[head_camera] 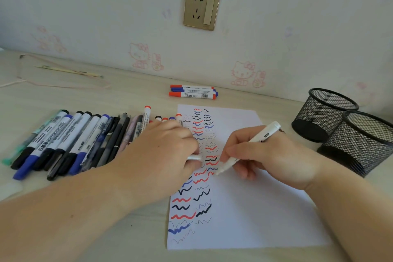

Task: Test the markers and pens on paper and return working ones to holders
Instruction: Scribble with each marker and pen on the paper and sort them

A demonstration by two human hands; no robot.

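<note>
Two bare forearms enter from the lower edge, nearest the viewer. Left hand [161,151]: lies palm down on the left edge of the paper, fingers curled round a small white cap [194,157] that shows at the fingertips. Right hand [261,155]: fingers and thumb pinched round a white pen [248,144], held slanting, its tip touching the sheet among the scribbles, its rear end pointing up and right. Sheet of white paper [255,208]: flat on the pale desk [127,238], the left part covered in two to three columns of short wavy test strokes in red, blue and black, some thick, some faint. Row of markers and pens [74,140]: to the left of the paper, lying side by side on the desk, caps toward the viewer on most; includes whiteboard markers with black and blue caps, slimmer dark pens, one teal pen at the far left; further markers with red and blue ends partly hidden behind the left hand. Three whiteboard markers [193,92]: set apart near the wall, beyond the top of the paper, lying crosswise, red and blue caps. Two black mesh holders [342,125]: at the right, just beside each other, both tipped on their sides with openings facing left. Wall socket [201,7]: gold plate, above the desk. Thin cord [63,70]: far left, on the desk.
</note>
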